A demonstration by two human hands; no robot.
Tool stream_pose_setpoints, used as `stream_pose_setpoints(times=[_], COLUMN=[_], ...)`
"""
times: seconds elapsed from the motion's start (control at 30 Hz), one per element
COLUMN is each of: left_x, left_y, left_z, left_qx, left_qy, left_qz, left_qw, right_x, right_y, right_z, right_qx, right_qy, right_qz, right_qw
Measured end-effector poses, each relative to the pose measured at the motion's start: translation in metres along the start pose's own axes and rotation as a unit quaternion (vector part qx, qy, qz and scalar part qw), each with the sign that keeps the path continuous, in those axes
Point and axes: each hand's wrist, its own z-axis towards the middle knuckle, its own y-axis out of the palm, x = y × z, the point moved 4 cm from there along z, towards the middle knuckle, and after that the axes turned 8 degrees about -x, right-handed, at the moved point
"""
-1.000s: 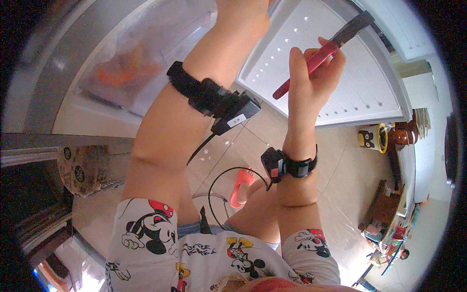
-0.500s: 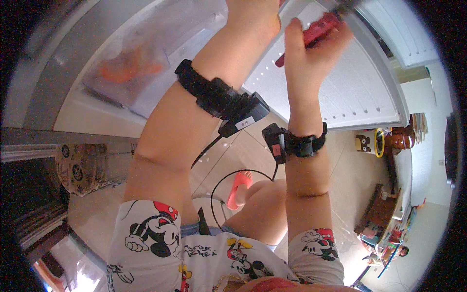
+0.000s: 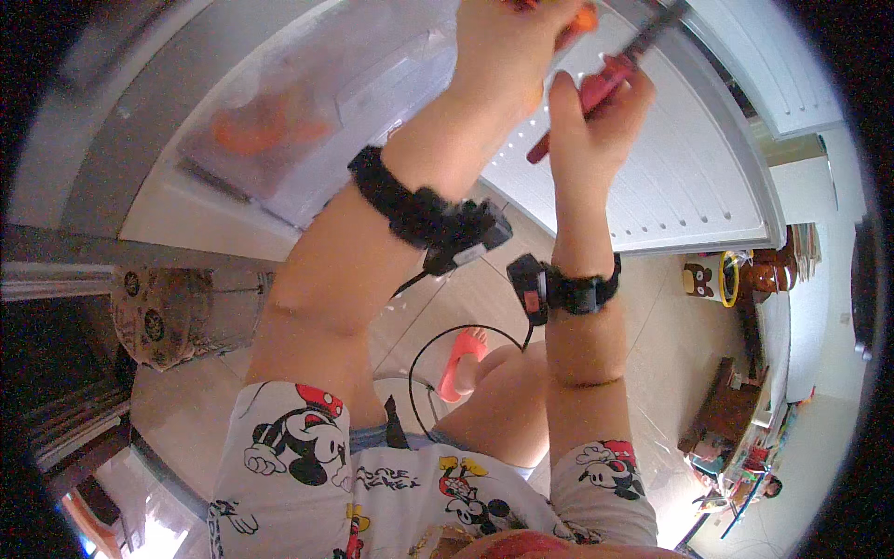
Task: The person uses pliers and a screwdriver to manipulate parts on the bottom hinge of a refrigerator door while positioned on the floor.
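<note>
Two bare hands in view. R hand (image 3: pixel 596 138): fingers clamped round handle of red-handled tool (image 3: pixel 605 84); dark narrow blade blurred, beyond fingers, up & to R. L hand (image 3: pixel 512 61): fingers partly cut off at top edge, grip state can't be told; orange item (image 3: pixel 584 19), blurred, just beside them. L of L fingers: translucent bin (image 3: pixel 377 88), orange showing thru. Behind R fingers: white ribbed panel (image 3: pixel 675 172), approx. flat. Wrist-unit labels (image 3: pixel 532 301): illegible.

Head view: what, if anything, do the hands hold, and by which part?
Right hand: red-handled bladed tool, by its handle. Left hand: something orange, hold unclear.
</note>
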Motion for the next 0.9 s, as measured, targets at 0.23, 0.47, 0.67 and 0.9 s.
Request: stream_pose_setpoints(times=[0.23, 0.47, 0.67, 0.9], left_x=[-0.003, 0.008, 0.016, -0.019], left_y=[-0.009, -0.089, -0.130, -0.102], left_z=[-0.077, -0.144, -0.153, -0.154], left_qx=[0.043, 0.069, -0.013, -0.116], left_qy=[-0.105, -0.223, -0.333, -0.302], left_qz=[0.089, 0.111, 0.250, 0.399], left_qw=[0.990, 0.966, 0.909, 0.858], right_x=[-0.032, -0.020, 0.012, 0.027], right_y=[-0.023, -0.023, -0.006, 0.028], right_z=[-0.051, -0.123, -0.142, -0.149], right_qx=[0.016, -0.007, -0.007, -0.032], right_qy=[0.244, 0.425, 0.452, 0.467], right_qz=[0.324, 0.545, 0.522, 0.395], right_qw=[0.914, 0.723, 0.723, 0.790])
